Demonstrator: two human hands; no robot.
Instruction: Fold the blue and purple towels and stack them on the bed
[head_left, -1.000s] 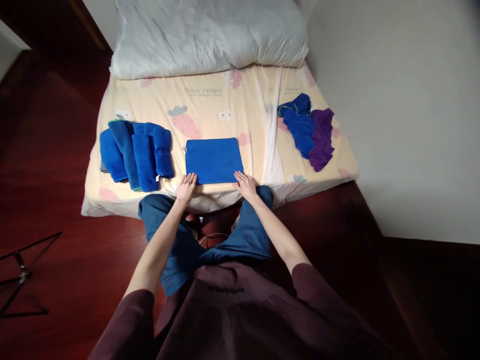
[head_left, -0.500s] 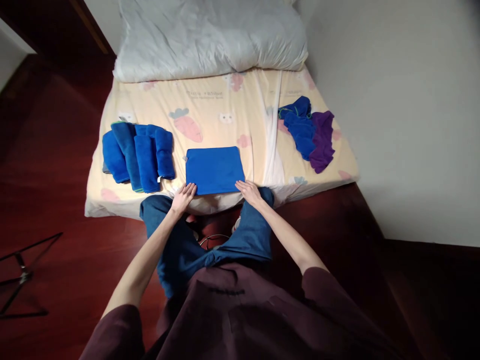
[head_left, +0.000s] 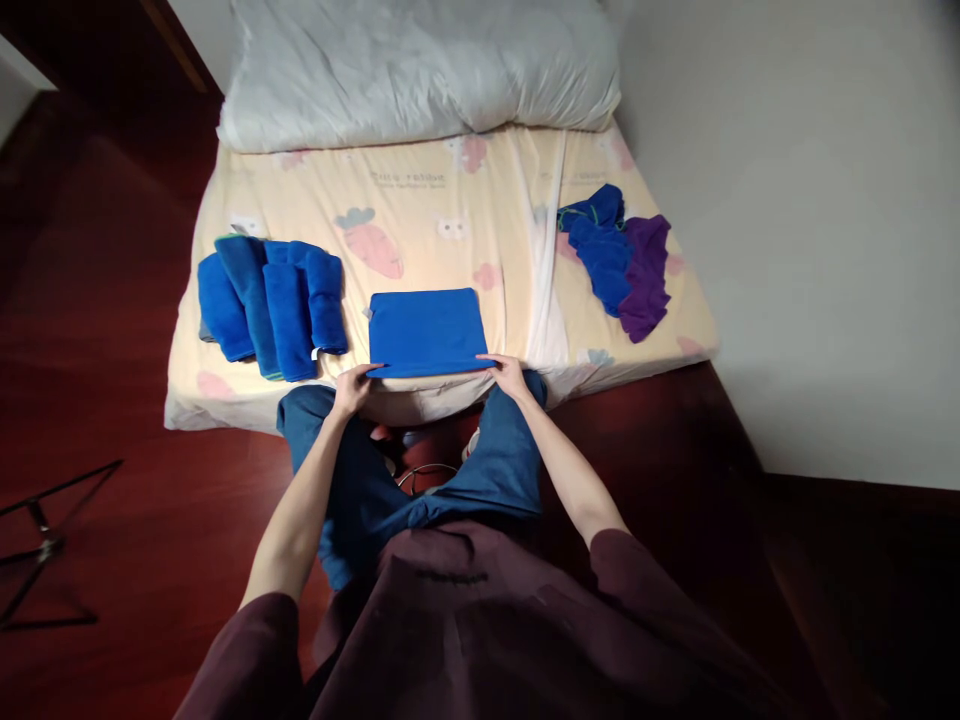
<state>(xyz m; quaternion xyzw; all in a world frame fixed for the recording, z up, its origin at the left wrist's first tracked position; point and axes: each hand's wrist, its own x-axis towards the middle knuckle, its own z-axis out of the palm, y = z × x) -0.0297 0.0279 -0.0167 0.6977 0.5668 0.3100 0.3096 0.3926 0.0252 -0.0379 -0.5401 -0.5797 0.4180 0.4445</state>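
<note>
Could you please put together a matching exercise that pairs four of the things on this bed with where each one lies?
Things:
1. flat blue cloth
2. folded blue towels
3. purple cloth
4. white pillow

Places:
A. far end of the bed
B. right side, next to a crumpled blue cloth
C. near edge, gripped by the left hand and the right hand
D. left side, in a row

Pairs: 1-C; 2-D; 3-B; 4-A.
</note>
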